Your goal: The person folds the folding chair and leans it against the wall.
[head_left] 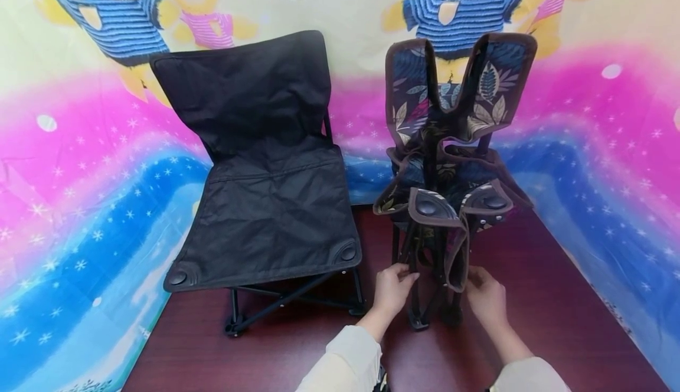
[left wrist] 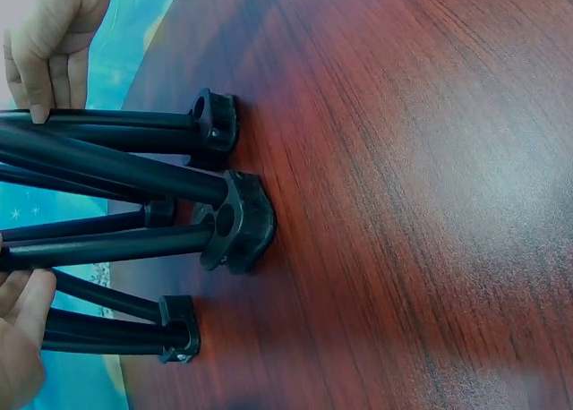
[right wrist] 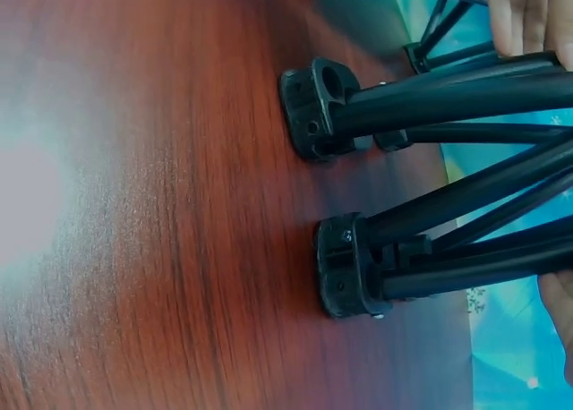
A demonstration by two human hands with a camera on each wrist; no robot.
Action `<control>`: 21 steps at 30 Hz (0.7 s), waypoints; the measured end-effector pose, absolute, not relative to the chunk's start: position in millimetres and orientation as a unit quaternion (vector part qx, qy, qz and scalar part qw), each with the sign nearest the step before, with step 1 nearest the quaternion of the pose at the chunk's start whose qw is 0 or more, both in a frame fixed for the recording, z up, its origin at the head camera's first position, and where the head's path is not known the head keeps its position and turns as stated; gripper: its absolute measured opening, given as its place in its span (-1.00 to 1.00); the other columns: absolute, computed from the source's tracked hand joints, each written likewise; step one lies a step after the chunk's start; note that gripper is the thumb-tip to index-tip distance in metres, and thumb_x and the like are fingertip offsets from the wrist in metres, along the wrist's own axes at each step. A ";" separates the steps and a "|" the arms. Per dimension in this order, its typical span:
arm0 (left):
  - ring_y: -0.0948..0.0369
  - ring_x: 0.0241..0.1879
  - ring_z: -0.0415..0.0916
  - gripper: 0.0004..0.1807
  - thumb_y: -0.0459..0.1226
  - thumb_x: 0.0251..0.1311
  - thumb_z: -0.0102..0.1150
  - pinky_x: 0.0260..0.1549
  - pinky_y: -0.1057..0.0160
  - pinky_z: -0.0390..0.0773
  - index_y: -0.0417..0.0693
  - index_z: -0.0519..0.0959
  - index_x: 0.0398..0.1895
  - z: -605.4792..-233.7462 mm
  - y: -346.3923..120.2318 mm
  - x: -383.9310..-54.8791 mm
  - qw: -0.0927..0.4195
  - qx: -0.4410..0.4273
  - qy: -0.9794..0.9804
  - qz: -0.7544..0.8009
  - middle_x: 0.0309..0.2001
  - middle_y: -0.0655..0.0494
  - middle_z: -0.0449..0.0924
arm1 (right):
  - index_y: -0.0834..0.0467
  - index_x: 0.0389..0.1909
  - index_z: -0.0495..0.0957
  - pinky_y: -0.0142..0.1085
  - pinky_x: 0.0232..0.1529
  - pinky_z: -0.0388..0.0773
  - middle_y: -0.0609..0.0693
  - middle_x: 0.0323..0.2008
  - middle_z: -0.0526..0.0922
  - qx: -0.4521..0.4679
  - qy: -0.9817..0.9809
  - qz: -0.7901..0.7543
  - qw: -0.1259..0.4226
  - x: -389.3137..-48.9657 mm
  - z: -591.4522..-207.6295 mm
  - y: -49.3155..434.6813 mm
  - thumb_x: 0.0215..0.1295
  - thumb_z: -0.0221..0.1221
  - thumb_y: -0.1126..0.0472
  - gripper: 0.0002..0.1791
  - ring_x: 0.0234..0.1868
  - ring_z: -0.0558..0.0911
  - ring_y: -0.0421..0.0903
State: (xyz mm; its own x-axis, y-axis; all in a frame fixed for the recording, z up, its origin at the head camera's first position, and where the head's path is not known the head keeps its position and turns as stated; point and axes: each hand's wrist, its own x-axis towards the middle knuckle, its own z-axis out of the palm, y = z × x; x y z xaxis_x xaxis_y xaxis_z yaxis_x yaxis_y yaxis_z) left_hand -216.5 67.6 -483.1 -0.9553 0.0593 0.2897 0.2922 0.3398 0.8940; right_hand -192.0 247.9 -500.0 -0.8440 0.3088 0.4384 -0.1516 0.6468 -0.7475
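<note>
A half-folded camping chair with leaf-print fabric (head_left: 486,94) stands upright, its seat bunched and its black legs (right wrist: 466,191) drawn close together. My left hand (head_left: 392,290) holds a front leg on the left side, thumb and fingers about the tube; part of this hand (left wrist: 20,334) shows in the left wrist view. On the other side, my right hand (head_left: 486,299) grips a leg low down, its fingertips partly hidden by the hanging fabric. The plastic feet (left wrist: 242,222) stand on the table.
Left of it stands an unfolded black camping chair (head_left: 271,215), its crossed legs on the dark red wooden table (head_left: 552,321). Behind and at both sides hangs a cloth printed with bears and snowflakes (head_left: 611,144).
</note>
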 end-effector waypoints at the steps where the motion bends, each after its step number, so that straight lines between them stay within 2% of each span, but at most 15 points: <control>1: 0.36 -0.49 0.53 -0.87 -0.35 -0.08 0.23 -0.56 0.54 0.44 -0.25 0.60 -0.44 -483.4 68.3 -216.7 0.111 -0.108 -0.815 -0.558 -0.51 0.02 0.61 | 0.28 -0.34 0.55 -0.41 -0.48 0.44 0.15 -0.45 0.61 -0.045 -0.865 0.417 0.277 -192.2 -500.6 247.6 0.00 0.14 0.37 -0.85 -0.45 0.58 -0.06; 4: 0.40 -0.54 0.51 -0.90 -0.35 -0.08 0.23 -0.60 0.55 0.42 -0.24 0.60 -0.47 -484.1 69.6 -217.3 0.124 -0.106 -0.821 -0.547 -0.54 0.05 0.60 | 0.26 -0.34 0.54 -0.49 -0.49 0.42 0.11 -0.44 0.61 -0.044 -0.871 0.404 0.275 -193.1 -501.8 247.5 0.01 0.15 0.34 -0.84 -0.45 0.59 -0.05; 6: 0.42 -0.56 0.49 -0.91 -0.36 -0.09 0.23 -0.62 0.55 0.41 -0.23 0.60 -0.48 -484.4 70.2 -217.8 0.124 -0.105 -0.823 -0.544 -0.56 0.06 0.60 | 0.30 -0.33 0.52 -0.49 -0.47 0.43 0.16 -0.43 0.61 -0.050 -0.883 0.387 0.263 -190.8 -496.1 245.1 0.01 0.14 0.35 -0.83 -0.43 0.59 0.02; 11: 0.45 -0.63 0.43 -0.92 -0.37 -0.06 0.20 -0.66 0.55 0.39 -0.24 0.58 -0.48 -484.6 70.8 -218.6 0.114 -0.112 -0.830 -0.534 -0.57 0.07 0.59 | 0.31 -0.34 0.50 -0.31 -0.51 0.47 0.17 -0.47 0.60 -0.039 -0.889 0.377 0.257 -191.1 -493.0 245.8 0.00 0.14 0.35 -0.83 -0.46 0.58 0.02; 16: 0.47 -0.64 0.41 -0.94 -0.38 -0.04 0.18 -0.67 0.54 0.39 -0.24 0.56 -0.50 -485.5 71.5 -216.3 0.110 -0.115 -0.837 -0.524 -0.57 0.08 0.58 | 0.31 -0.38 0.48 -0.29 -0.58 0.42 0.17 -0.52 0.58 -0.038 -0.892 0.375 0.251 -190.6 -491.2 245.1 -0.05 0.14 0.42 -0.85 -0.54 0.54 0.00; 21: 0.46 -0.64 0.42 -0.95 -0.38 -0.03 0.17 -0.67 0.55 0.39 -0.23 0.55 -0.51 -484.5 71.0 -216.8 0.117 -0.123 -0.840 -0.516 -0.58 0.09 0.58 | 0.30 -0.40 0.46 -0.19 -0.53 0.41 0.15 -0.52 0.58 -0.044 -0.892 0.367 0.260 -192.5 -492.1 242.6 -0.07 0.16 0.41 -0.84 -0.57 0.52 -0.01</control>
